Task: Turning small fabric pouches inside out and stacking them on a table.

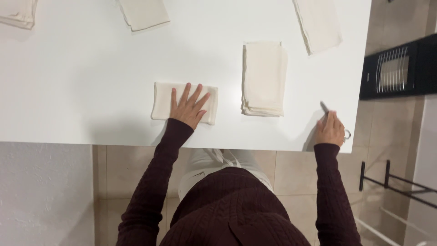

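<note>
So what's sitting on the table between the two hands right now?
In the head view, a folded cream cloth stack lies between them, set further back. The left hand presses flat on a folded cloth; the right hand holds scissors.

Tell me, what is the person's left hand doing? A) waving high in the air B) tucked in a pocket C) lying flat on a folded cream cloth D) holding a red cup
C: the left hand lies spread flat on the folded cream cloth on the white table, while the right hand grips metal scissors.
</note>
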